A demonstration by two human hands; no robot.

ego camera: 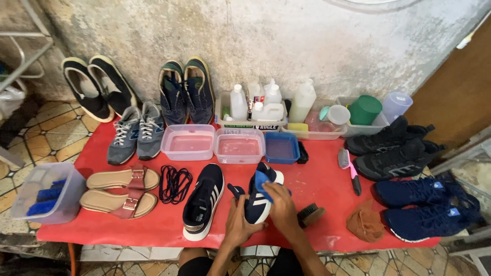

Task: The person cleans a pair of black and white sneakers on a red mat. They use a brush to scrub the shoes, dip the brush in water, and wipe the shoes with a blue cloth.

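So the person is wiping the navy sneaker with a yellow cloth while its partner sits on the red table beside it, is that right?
Not quite: the cloth is blue, not yellow, as the head view shows. The right hand presses it on the navy sneaker, which the left hand steadies, and its partner does sit on the red table beside it.

We see a red-topped desk (327,189) set against a rough wall, with grey sneakers (135,134), tan sandals (120,190), a coil of black laces (175,183) and one navy striped sneaker (204,200) lying on its left half. Along the back stand two pink-tinted plastic tubs of water (188,142), a small blue tub (282,147) and a tray of white bottles (251,108). To the right lie a pink-handled brush (349,168), a wooden brush (310,214), a brown rag (364,221), black sneakers (396,151) and blue sneakers (424,204).
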